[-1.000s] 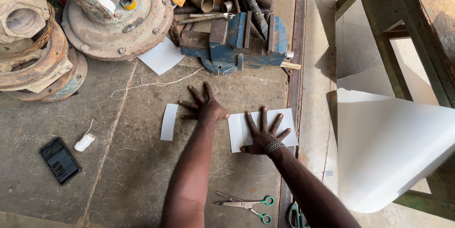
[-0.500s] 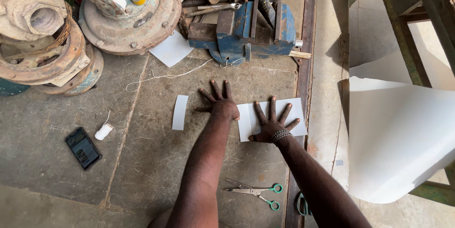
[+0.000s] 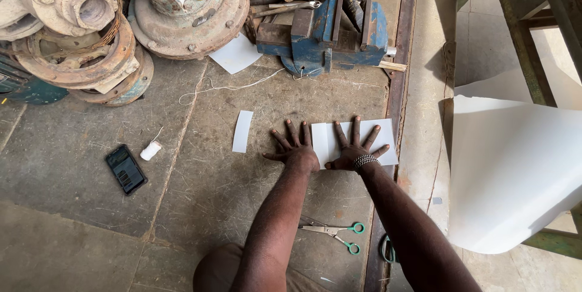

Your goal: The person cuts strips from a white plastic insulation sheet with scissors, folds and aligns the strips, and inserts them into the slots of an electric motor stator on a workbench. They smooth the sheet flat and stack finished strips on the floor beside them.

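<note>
At far left a black phone (image 3: 125, 169) and a small white spool (image 3: 150, 151) lie on open, scuffed workbench (image 3: 73, 219). A narrow paper strip (image 3: 242, 131) sits left of centre. The left hand (image 3: 295, 149) lies flat, fingers splayed, touching the white sheet (image 3: 324, 140); the right hand (image 3: 356, 149) presses on it likewise. Scissors (image 3: 333, 231) lie below; a blue vise (image 3: 330, 34) crowds above. The bench edge runs just right.

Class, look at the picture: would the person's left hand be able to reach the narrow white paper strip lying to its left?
Probably yes. The left hand lies flat with spread fingers, and only bare metal table separates it from the narrow paper strip.
</note>
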A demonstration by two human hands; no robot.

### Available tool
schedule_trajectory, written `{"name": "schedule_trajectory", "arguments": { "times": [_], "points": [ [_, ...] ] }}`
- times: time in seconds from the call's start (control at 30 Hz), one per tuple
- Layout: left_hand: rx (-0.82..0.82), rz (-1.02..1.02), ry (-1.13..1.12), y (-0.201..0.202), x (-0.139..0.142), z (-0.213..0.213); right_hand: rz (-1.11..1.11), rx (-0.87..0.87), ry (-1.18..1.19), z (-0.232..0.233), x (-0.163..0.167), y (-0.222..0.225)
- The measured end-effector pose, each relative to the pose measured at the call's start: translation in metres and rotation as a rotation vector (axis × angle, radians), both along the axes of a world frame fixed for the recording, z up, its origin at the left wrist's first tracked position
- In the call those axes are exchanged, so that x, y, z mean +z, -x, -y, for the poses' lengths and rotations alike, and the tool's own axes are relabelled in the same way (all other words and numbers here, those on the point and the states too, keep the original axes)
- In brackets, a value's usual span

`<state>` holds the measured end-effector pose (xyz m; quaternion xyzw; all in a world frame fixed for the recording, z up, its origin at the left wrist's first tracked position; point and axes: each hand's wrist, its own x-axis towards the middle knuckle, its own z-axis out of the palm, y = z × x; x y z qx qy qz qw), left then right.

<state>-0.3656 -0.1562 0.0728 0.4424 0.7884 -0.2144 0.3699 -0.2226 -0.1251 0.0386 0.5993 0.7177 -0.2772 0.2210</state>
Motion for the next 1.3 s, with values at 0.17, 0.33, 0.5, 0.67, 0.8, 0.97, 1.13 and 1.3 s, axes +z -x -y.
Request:
{"name": "schedule_trajectory", "arguments": {
  "times": [0.17, 0.33, 0.5, 0.67, 0.8, 0.97, 1.13, 1.3],
  "points": [
    [-0.012, 0.051, -0.251, -0.004, -0.007, 0.020, -0.021, 0.006, -0.010, 0.004, 0.010, 0.001],
    [0.075, 0.188, -0.520, -0.007, -0.003, 0.031, -0.033, -0.009, -0.025, 0.004, 0.023, 0.000],
    [0.258, 0.397, -0.905, -0.020, -0.002, 0.037, -0.058, -0.012, -0.090, 0.007, 0.027, 0.001],
    [0.323, 0.446, -1.084, -0.022, 0.000, 0.050, -0.098, -0.061, -0.245, 0.032, 0.031, -0.003],
    [0.312, 0.504, -1.076, 0.001, -0.003, 0.071, -0.139, -0.009, -0.471, 0.082, 0.037, -0.018],
    [0.325, 0.521, -1.184, 0.029, -0.010, 0.112, -0.303, 0.337, -0.247, 0.153, 0.016, -0.062],
    [0.469, 0.744, -1.117, 0.038, 0.003, 0.121, -0.471, 0.726, -0.458, 0.200, 0.000, -0.087],
    [0.376, 0.863, -1.249, 0.049, 0.024, 0.112, -0.322, 0.500, -0.243, 0.233, 0.027, -0.090]
  ]
}}
